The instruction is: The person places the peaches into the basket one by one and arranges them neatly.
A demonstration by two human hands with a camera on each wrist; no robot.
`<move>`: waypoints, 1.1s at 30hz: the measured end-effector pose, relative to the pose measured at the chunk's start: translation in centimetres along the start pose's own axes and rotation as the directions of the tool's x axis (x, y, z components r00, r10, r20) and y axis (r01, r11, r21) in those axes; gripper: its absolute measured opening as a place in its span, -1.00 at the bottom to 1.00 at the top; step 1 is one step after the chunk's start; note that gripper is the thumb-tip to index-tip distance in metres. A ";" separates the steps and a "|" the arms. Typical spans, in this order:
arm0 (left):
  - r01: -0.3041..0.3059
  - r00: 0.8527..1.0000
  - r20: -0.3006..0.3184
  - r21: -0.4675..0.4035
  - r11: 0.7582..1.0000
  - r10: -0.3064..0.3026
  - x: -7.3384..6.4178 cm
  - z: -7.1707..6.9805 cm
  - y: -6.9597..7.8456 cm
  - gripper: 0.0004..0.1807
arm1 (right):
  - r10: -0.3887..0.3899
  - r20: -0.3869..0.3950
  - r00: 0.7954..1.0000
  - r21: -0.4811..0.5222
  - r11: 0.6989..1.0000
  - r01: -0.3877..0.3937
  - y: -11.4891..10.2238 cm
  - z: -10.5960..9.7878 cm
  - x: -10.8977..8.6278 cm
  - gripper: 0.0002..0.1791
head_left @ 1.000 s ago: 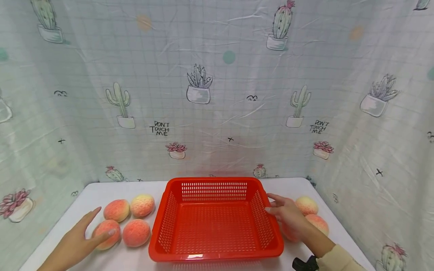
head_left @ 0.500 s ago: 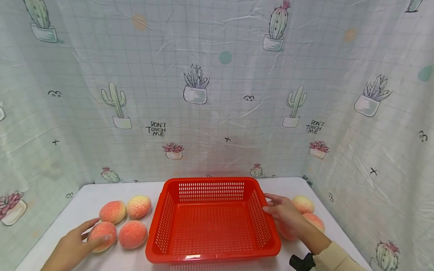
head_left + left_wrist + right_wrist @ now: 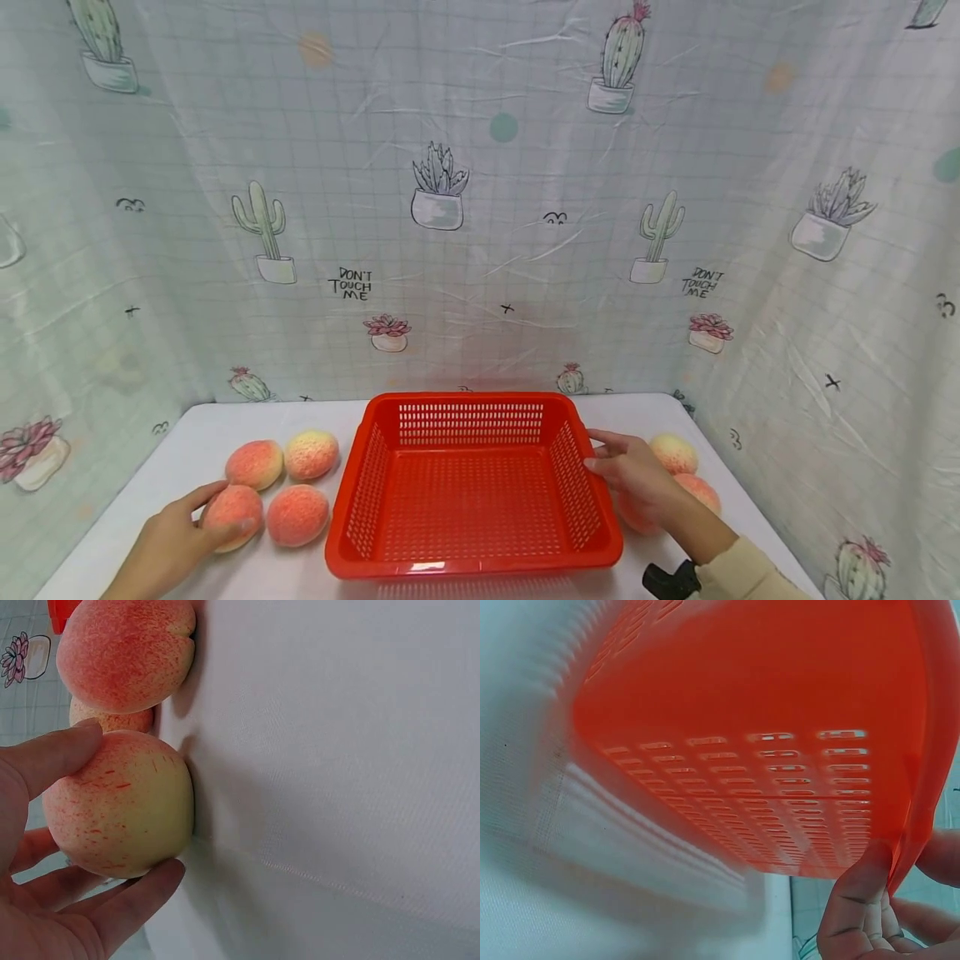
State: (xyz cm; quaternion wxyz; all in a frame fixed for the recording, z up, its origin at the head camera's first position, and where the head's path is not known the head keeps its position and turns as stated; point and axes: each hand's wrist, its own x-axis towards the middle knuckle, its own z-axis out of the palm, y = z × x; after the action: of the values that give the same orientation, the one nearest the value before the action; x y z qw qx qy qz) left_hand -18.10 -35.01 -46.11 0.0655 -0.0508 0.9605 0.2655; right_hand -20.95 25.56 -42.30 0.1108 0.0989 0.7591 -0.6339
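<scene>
My left hand (image 3: pixel 168 537) has its thumb and fingers round the nearest-left peach (image 3: pixel 234 510). In the left wrist view the thumb lies on one side of this peach (image 3: pixel 124 802) and the fingers curve round the opposite side; it sits on or very near the white tabletop. With my right hand (image 3: pixel 637 479) I pinch the right rim of a red plastic basket (image 3: pixel 472 570). The right wrist view shows the thumb against the outer wall under the rim and the fingers over it. Nothing lies inside the basket.
Beside the held peach are three more peaches (image 3: pixel 298 517) on the white table (image 3: pixel 352 412). Right of the basket lie more peaches (image 3: pixel 699 492), one partly hidden beneath my right hand. A cactus-print curtain (image 3: pixel 480 250) encloses the back and sides.
My left hand has moved in, its spread fingers drawing closer round the near-left peach. My right hand stays on the basket's rim. The head view has shifted slightly.
</scene>
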 end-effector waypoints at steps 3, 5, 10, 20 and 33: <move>0.008 1.000 -0.018 -0.001 1.000 -0.008 -0.1 0.1 0.0 0.14 | -0.004 0.005 1.000 0.003 1.000 0.004 0.1 0.0 0.1 -0.31; 0.009 1.000 -0.030 -0.005 1.000 -0.010 -0.2 0.1 0.0 0.13 | 0.004 0.008 1.000 0.016 1.000 -0.004 0.0 -0.1 0.0 -0.32; -0.034 0.995 -0.089 -0.011 0.999 0.033 -0.5 -0.2 0.1 0.04 | 0.025 0.000 1.000 0.053 0.998 -0.025 -0.1 -0.1 0.0 -0.33; -0.036 0.994 -0.107 0.000 0.999 0.036 -1.1 -1.6 1.7 0.08 | -0.030 0.056 0.998 0.040 0.999 0.027 -0.1 -0.4 0.0 -0.31; 0.036 0.996 -0.085 0.003 0.999 -0.036 -1.3 -2.5 3.7 0.20 | -0.010 0.032 0.999 -0.002 1.000 0.010 -0.1 -0.4 0.0 -0.31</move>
State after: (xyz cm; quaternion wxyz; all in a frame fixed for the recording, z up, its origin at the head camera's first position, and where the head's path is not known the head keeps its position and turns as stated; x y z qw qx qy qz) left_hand -17.56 -33.05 -41.87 0.0295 -0.0791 0.9620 0.2596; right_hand -21.00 25.90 -42.19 0.1198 0.0849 0.7582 -0.6352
